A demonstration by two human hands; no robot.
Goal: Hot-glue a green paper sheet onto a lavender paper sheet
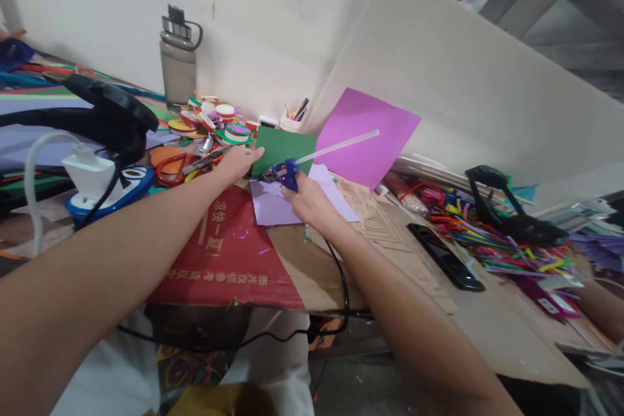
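Observation:
My right hand (310, 200) is wrapped round a blue glue gun (283, 173), with a long clear glue stick (341, 146) jutting from its back. The gun's nozzle points left, over the lower edge of a green paper sheet (285, 143). My left hand (240, 162) is at the green sheet's left edge, its thumb against the paper; its other fingers are hard to make out. Beneath the gun lies a lilac sheet (336, 198) on red and brown cardboard (234, 273).
A purple sheet (368, 136) leans on the white panel. A bottle (178, 65), paper discs (225, 112) and red-handled scissors (170, 168) are at the back left. A phone (446, 257) and colourful strips (468, 221) lie right. A black cable (345, 273) hangs over the front edge.

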